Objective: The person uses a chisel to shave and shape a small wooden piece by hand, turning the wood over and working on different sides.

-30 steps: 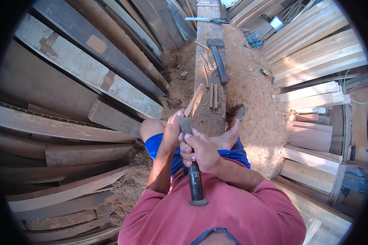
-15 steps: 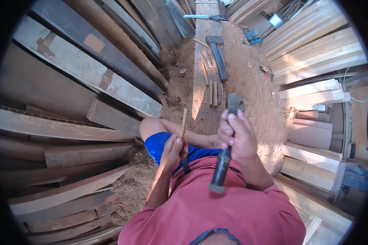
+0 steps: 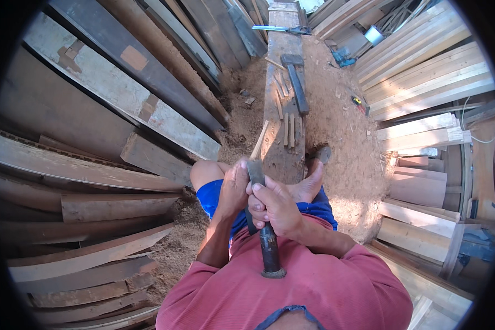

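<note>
Plank bench (image 3: 284, 165) ahead, red shirt (image 3: 335, 286) nearest. Dark-handled chisel (image 3: 269, 247) between, butt end at the shirt; right hand (image 3: 275, 203) clenched round it. Left hand (image 3: 234, 186) grips slim wood strip (image 3: 260, 140), jutting beyond the blade.

A long, dark-handled metal chisel (image 3: 269, 247) is gripped around its middle, its flat grey blade pointing forward and tilted slightly left, its round handle running backward to a worn, greyish, flared butt. Close by the blade's tip, a thin, straight, pale-brown wooden strip (image 3: 260, 140) juts forward, leaning right, its near end hidden in the grip; whether blade and strip touch cannot be told.
</note>
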Motion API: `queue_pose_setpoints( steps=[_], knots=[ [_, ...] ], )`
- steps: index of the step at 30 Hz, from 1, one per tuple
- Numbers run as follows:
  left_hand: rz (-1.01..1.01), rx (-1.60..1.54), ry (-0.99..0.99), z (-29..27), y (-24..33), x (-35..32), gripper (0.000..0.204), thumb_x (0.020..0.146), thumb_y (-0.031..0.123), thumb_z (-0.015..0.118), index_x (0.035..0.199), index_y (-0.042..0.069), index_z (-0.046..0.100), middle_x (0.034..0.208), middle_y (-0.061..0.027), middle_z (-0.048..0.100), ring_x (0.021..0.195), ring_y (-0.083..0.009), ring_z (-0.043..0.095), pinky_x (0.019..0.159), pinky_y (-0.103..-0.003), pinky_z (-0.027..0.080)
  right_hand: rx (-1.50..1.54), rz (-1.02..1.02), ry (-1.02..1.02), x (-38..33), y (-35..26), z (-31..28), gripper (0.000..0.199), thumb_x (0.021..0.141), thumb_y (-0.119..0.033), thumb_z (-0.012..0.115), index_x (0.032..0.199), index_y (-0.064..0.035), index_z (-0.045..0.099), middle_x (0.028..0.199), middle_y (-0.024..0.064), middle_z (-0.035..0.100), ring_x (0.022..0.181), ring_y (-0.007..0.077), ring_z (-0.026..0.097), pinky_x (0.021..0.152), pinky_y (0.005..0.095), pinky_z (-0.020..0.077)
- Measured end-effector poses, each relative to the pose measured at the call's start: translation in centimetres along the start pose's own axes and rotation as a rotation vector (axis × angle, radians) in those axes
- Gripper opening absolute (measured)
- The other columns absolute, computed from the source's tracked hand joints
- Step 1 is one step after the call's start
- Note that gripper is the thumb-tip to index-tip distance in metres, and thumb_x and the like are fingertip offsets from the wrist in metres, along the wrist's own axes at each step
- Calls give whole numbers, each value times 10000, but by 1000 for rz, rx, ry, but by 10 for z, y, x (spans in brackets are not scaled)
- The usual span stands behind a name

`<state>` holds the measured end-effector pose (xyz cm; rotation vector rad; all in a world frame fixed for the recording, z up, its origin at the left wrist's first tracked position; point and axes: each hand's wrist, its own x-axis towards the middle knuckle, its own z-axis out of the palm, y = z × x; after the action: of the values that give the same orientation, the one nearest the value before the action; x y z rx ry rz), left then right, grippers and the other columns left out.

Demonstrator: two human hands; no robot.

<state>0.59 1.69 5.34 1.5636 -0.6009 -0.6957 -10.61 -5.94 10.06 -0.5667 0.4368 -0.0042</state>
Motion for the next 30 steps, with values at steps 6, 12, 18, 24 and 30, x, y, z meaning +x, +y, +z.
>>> queue_pose_setpoints(
  steps=[6,12,18,24,30],
  knots=[
    [-133,28,-133,-2,-51,-75,454,1026,457,366,880,51,505,578,1,426,470,-141,403,434,-322,308,-84,-395,44,-42,-56,-6,120,1009,-198,438,1027,-82,462,672,-9,420,466,62,366,436,249,398],
    [-255,-757,-113,0,-26,-15,391,1030,436,395,892,87,503,543,38,359,432,-73,334,421,-238,281,127,-247,163,-1,-37,-30,109,1003,-187,446,1016,-84,477,692,-12,445,486,67,396,445,260,419],
    [-230,-423,119,7,-5,24,398,1054,356,361,833,84,551,623,27,480,537,-49,417,493,-209,340,73,-35,12,11,-4,1,108,1000,-189,438,1017,-87,471,691,-23,446,474,54,391,449,237,422],
    [-32,-48,8,4,13,2,403,1054,313,360,809,51,544,645,10,494,593,-93,453,541,-294,385,-9,-64,-1,-1,-1,1,124,1011,-208,439,998,-91,477,632,-33,399,441,54,370,437,250,402],
    [-206,52,-162,-23,-54,-97,380,1034,291,376,786,57,545,591,-6,443,540,-89,423,495,-267,341,-37,-507,182,-56,-64,-11,143,1001,-222,475,980,-82,490,561,-38,379,396,61,382,379,224,372]
  ],
)
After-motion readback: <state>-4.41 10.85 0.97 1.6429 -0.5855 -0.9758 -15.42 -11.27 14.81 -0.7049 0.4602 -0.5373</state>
